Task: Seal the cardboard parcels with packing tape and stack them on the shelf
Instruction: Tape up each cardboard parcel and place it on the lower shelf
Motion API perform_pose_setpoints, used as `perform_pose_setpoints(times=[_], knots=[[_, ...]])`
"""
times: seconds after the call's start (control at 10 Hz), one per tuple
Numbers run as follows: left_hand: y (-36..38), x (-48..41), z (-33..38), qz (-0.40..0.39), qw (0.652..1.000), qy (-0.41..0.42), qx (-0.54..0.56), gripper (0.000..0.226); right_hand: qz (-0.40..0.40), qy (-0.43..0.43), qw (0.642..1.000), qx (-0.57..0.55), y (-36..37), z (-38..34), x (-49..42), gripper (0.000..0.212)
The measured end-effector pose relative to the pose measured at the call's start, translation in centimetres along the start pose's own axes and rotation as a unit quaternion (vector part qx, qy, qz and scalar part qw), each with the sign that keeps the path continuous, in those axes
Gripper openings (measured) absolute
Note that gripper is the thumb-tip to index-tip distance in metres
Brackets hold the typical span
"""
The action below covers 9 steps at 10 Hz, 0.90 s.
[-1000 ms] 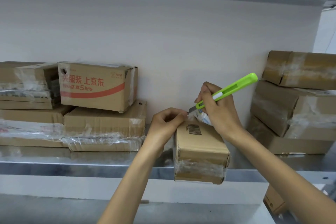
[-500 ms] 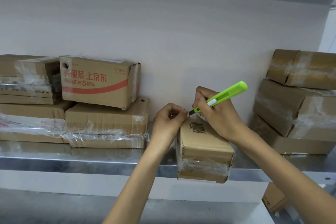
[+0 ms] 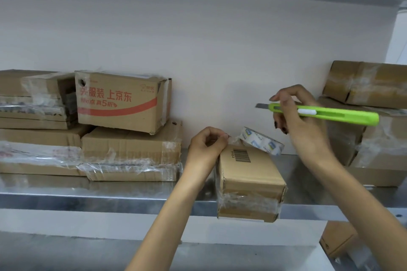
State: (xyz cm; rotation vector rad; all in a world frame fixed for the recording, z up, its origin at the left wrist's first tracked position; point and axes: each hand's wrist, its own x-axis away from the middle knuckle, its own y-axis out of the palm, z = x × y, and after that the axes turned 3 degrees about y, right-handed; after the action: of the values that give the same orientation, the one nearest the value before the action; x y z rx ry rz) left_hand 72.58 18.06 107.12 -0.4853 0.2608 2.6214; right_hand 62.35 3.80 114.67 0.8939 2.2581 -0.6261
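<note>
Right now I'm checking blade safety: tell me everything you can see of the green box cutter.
The green box cutter is bright-green plastic with a white slider; its grey metal blade sticks out at the left tip. It hangs almost level, blade pointing left, above the tape roll and small parcel, touching neither. The right hand grips it near the blade end.

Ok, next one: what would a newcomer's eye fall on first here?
The bright green utility knife, blade out, held by the right hand right of centre. Below it, the left hand pinches a tape end at the far edge of a small barcoded box overhanging the metal shelf, a tape roll leaning behind it. At left, a box with red print tops a stack.
</note>
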Motion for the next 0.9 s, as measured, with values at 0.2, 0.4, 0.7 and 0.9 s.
perform_pose_setpoints(times=[0.2, 0.4, 0.7, 0.9], knots=[[-0.5, -0.2, 0.6, -0.013, 1.0, -0.012, -0.003, 0.012, -0.089, -0.033, 0.897, 0.433, -6.3, 6.6, 2.7, 0.009], [-0.8, -0.3, 0.8, -0.003, 1.0, -0.024, -0.013, 0.012, -0.199, 0.201, 0.899, 0.334, -5.0, 10.0, 5.9, 0.028], [0.4, 0.0, 1.8, 0.012, 0.992, -0.107, 0.07, 0.013, -0.132, 0.006, 0.952, 0.276, -2.3, 0.8, 1.2, 0.029], [1.2, 0.3, 2.2, 0.023, 0.978, -0.175, 0.111, 0.015, -0.261, 0.032, 0.904, 0.336, 2.7, 1.4, 0.0, 0.025]])
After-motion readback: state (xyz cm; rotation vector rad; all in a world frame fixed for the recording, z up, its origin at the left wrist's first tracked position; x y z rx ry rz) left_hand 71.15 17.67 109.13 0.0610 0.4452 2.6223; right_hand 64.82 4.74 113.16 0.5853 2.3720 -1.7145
